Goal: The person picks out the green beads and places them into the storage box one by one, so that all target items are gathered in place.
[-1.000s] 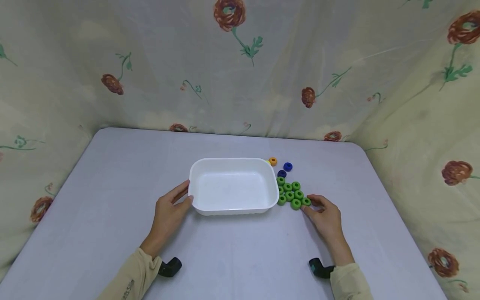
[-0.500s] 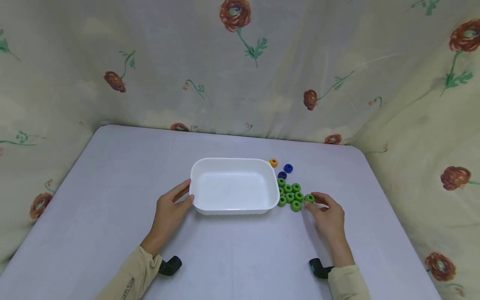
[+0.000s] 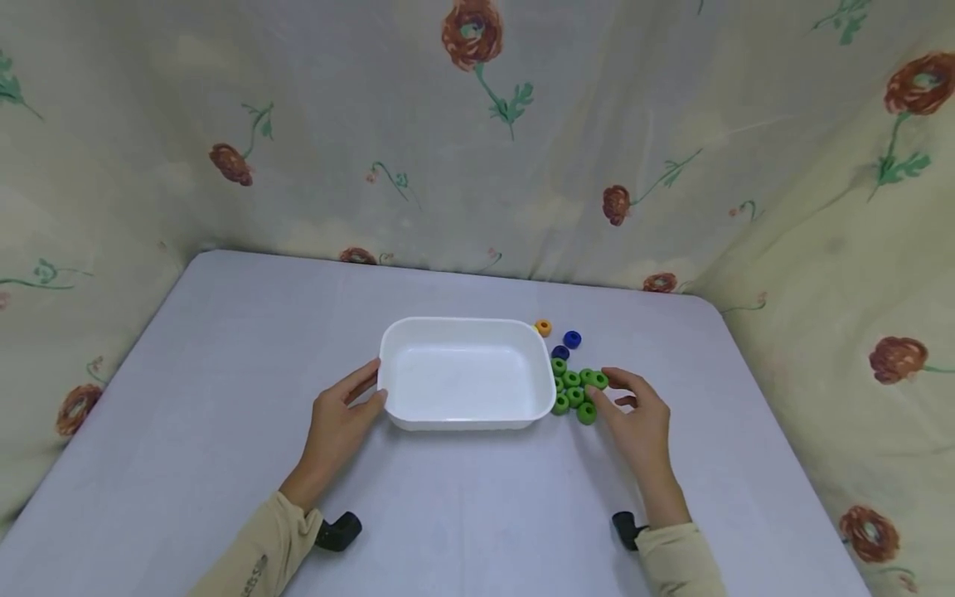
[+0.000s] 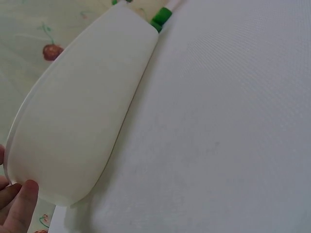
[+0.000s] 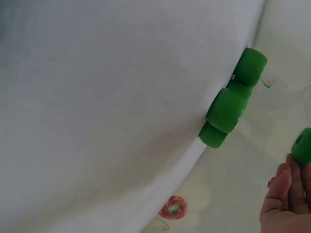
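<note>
A white rectangular tray stands mid-table with nothing inside it. My left hand holds it by its left end; in the left wrist view the thumb lies against the outer wall. At the tray's right side, my right hand pinches a green bead between thumb and fingers. That ring-shaped green bead is raised off the table in the right wrist view. Below and left of it, several more green beads are bunched together against the tray's right end.
Behind the green group lie two blue beads, an orange bead and a yellow one mostly hidden by the tray rim. A white cloth covers the table. Floral curtains hang behind and at both sides.
The right hand has drawn one green bead away from the group's right edge, lifted it, and moved it left and up over the others. The left hand and tray stay in place.
</note>
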`<action>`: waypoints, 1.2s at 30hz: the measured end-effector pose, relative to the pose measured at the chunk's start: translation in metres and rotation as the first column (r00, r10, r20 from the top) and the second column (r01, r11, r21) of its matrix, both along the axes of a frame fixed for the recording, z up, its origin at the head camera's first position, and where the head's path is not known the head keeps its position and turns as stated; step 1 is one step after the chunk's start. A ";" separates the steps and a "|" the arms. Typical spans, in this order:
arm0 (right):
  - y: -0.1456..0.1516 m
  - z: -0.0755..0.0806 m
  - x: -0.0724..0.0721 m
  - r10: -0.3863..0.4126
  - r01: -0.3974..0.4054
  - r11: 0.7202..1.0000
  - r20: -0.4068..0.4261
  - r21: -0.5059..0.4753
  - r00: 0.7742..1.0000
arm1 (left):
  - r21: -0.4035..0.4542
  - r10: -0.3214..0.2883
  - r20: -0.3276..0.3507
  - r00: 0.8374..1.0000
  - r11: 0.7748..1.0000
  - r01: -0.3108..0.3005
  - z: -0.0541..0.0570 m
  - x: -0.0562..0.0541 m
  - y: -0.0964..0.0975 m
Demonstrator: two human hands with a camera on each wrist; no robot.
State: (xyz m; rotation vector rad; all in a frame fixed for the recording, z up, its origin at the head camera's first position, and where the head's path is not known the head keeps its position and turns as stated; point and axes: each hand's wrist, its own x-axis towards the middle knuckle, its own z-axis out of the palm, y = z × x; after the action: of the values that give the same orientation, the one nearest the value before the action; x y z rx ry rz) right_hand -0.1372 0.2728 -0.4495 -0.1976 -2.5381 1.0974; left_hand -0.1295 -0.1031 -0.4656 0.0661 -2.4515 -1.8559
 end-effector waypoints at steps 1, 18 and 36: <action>-0.004 0.002 0.000 0.010 -0.010 1.000 -0.012 0.000 1.000 | -0.001 0.001 -0.001 1.000 1.000 -0.001 0.000 0.000 0.000; -0.064 0.028 -0.012 0.278 -0.279 0.959 0.025 0.057 0.960 | 0.009 0.003 -0.007 1.000 1.000 -0.003 0.000 0.002 0.000; -0.119 0.027 -0.030 0.480 -0.489 0.862 0.097 0.130 0.872 | -0.001 -0.019 -0.025 1.000 1.000 0.019 -0.001 0.002 -0.003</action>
State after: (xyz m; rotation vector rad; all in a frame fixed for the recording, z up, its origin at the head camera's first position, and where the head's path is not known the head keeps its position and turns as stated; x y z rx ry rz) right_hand -0.1674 0.1541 -0.4229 0.4865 -2.7912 1.0663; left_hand -0.1277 -0.1064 -0.4664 0.0193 -2.4454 -1.8515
